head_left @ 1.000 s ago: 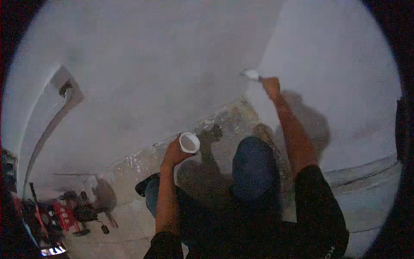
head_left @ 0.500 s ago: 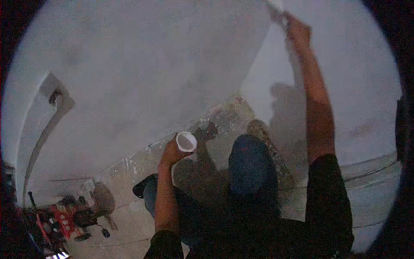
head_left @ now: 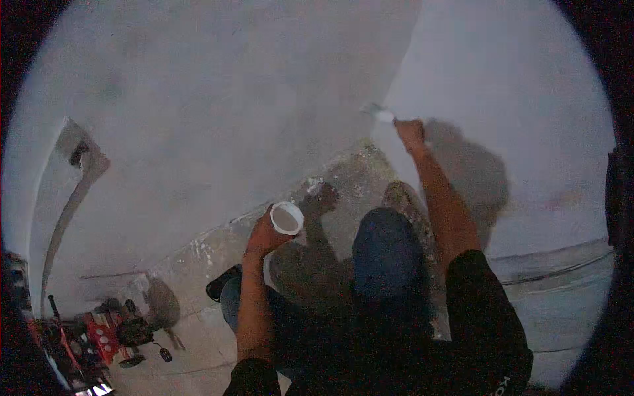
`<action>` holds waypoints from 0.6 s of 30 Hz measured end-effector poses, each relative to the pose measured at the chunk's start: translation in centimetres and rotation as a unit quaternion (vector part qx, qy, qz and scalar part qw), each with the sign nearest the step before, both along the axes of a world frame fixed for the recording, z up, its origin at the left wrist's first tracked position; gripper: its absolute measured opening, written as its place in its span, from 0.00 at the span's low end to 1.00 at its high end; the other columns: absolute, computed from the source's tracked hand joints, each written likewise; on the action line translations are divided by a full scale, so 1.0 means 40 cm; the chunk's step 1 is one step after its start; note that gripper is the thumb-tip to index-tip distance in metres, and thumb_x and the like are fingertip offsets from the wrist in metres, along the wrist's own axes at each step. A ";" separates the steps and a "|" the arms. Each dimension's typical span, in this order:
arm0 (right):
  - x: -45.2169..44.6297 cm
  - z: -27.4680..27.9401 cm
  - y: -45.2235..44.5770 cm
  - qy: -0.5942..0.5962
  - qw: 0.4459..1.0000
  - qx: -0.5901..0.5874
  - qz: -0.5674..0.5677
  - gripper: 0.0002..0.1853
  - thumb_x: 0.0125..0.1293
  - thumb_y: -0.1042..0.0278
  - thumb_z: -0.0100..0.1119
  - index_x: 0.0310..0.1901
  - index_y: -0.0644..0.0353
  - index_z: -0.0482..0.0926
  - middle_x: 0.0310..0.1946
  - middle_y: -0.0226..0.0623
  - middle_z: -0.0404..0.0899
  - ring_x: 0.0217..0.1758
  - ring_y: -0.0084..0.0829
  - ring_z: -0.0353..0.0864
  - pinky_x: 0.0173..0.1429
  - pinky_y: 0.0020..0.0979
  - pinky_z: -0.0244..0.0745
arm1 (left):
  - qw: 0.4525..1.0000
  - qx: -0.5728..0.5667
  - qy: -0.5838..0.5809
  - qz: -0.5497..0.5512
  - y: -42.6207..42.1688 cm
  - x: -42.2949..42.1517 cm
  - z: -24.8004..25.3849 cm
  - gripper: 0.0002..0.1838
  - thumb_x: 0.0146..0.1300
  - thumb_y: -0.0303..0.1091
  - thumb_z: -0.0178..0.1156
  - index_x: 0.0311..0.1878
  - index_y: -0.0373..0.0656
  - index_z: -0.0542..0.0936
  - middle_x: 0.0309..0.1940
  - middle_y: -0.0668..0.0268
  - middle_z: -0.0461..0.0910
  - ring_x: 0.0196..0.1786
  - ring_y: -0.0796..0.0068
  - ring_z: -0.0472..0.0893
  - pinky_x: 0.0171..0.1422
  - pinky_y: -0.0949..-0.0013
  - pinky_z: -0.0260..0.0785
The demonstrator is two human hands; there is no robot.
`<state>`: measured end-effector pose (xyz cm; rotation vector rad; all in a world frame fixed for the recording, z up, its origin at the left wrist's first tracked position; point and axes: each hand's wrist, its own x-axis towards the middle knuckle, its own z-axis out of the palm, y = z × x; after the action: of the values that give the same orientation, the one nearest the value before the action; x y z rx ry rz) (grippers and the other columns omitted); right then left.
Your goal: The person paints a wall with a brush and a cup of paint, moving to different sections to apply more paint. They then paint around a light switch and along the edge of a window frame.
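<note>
My left hand (head_left: pixel 263 239) is wrapped around a white plastic cup (head_left: pixel 286 232), held mouth up above the floor; its inside looks greyish, and I cannot make out how full it is. My right hand (head_left: pixel 411 134) grips what looks like a paintbrush (head_left: pixel 379 113), blurred by motion, with its tip pointing left at the wall corner. The brush end lies over the edge where the greyer left wall (head_left: pixel 251 99) meets the paler right wall (head_left: pixel 502 72). Whether it touches the surface is hard to see.
Below the corner, the floor (head_left: pixel 218 241) is spotted with pale splashes along the wall. My bent knee (head_left: pixel 386 254) is close to the corner. At lower left stands a red and black machine (head_left: pixel 102 336). A wall edge with a dark hole (head_left: pixel 79 153) is at left.
My right hand has come down and left with the brush, from high on the right wall to low near the corner. The left hand with the cup has hardly moved.
</note>
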<state>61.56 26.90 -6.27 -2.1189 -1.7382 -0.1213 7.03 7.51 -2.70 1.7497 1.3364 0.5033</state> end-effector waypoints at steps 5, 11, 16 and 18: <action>0.160 0.398 0.076 0.205 0.945 0.215 0.136 0.18 0.68 0.48 0.70 0.31 0.56 0.85 0.19 0.27 0.72 0.22 0.23 0.69 0.25 0.35 0.65 | 0.999 -0.014 0.049 0.015 -0.008 0.025 0.028 0.53 0.45 0.53 0.85 0.72 0.43 0.70 0.62 0.52 0.83 0.65 0.49 0.82 0.67 0.47 0.77; -0.023 0.979 -0.052 0.288 0.910 0.296 0.030 0.23 0.72 0.45 0.65 0.43 0.63 0.88 0.23 0.32 0.78 0.22 0.27 0.73 0.28 0.37 0.71 | 0.999 0.013 0.039 0.012 -0.005 0.010 -0.025 0.56 0.44 0.56 0.85 0.74 0.40 0.68 0.63 0.51 0.82 0.64 0.50 0.83 0.67 0.49 0.78; 0.042 0.803 0.073 0.030 0.923 0.379 0.060 0.28 0.76 0.40 0.56 0.51 0.62 0.87 0.27 0.38 0.84 0.25 0.33 0.78 0.34 0.38 0.76 | 0.997 0.063 0.050 0.000 -0.002 0.010 -0.066 0.57 0.44 0.56 0.86 0.73 0.38 0.68 0.63 0.52 0.82 0.64 0.51 0.83 0.68 0.50 0.78; -0.069 0.622 0.031 0.003 0.976 0.219 -0.015 0.22 0.80 0.45 0.52 0.59 0.50 0.86 0.37 0.45 0.87 0.36 0.39 0.85 0.48 0.42 0.80 | 0.999 0.038 -0.012 0.000 0.002 0.010 -0.009 0.56 0.43 0.54 0.86 0.72 0.39 0.69 0.62 0.52 0.83 0.64 0.50 0.84 0.68 0.50 0.77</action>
<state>58.81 28.13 18.60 -1.8175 -1.5064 -0.4618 7.43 7.57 -3.05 1.7988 1.3156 0.5808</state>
